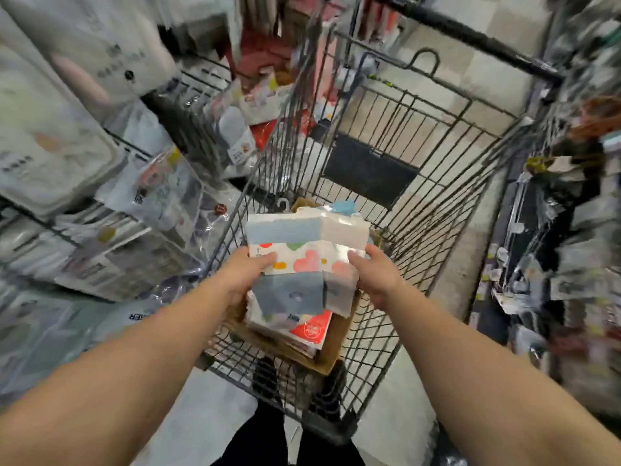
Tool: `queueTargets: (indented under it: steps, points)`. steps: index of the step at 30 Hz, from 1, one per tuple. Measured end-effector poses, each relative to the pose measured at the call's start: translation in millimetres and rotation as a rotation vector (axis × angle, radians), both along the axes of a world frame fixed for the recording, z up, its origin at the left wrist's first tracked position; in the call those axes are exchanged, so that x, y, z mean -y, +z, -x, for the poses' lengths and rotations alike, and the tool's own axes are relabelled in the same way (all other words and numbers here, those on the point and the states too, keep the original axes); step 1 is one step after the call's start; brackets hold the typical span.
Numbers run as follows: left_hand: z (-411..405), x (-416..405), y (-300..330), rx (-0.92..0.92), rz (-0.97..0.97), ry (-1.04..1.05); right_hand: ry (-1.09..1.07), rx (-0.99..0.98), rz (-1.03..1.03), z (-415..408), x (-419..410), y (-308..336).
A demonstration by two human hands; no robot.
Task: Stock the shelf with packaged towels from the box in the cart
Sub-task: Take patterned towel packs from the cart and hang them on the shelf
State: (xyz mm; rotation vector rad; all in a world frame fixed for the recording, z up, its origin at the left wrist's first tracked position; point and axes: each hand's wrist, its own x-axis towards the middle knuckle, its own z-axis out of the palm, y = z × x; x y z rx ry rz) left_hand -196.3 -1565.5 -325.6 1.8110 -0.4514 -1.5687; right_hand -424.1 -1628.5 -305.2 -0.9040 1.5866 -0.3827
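A stack of packaged towels, blue and white with a band of coloured hearts, is lifted above the cardboard box in the wire cart. My left hand grips the stack's left edge, thumb on top. My right hand grips its right edge. More packaged towels, one with a red label, lie in the box below. The shelf stands to the left of the cart, crowded with packaged goods.
Shelves of hanging packaged goods line the right side of the narrow aisle. A black plate hangs on the cart's far wall. Red and white packages are piled beyond the cart on the left. My legs are at the cart's near end.
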Motion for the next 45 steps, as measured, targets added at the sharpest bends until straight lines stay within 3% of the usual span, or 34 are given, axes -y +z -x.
queueTargets:
  steps: [12,17,22,30,39,45]
  points:
    - [105.2,56.5,116.1,0.167,0.325,-0.385,-0.486,0.214,0.311,118.9,-59.4,97.7]
    - [184.0,31.6,165.5,0.076,0.467,-0.549,-0.661,0.219,0.447,197.1,-126.6,143.1]
    - [288.4,-51.2,210.9,-0.011,0.605,-0.774,-0.876,0.139,0.563,278.6,-257.5,181.6]
    - [441.0,-228.1,251.5,-0.021,0.790,-1.122,-1.158,-0.170,0.692,370.4,-502.0,229.3]
    - [581.3,-412.7,268.2,-0.035,1.022,-1.523,-1.557,-0.399,0.705,420.9,-753.1,264.5]
    - [671.1,-509.7,257.7,-0.235,1.031,-1.695,-1.785,-0.442,0.744,438.6,-876.5,274.2]
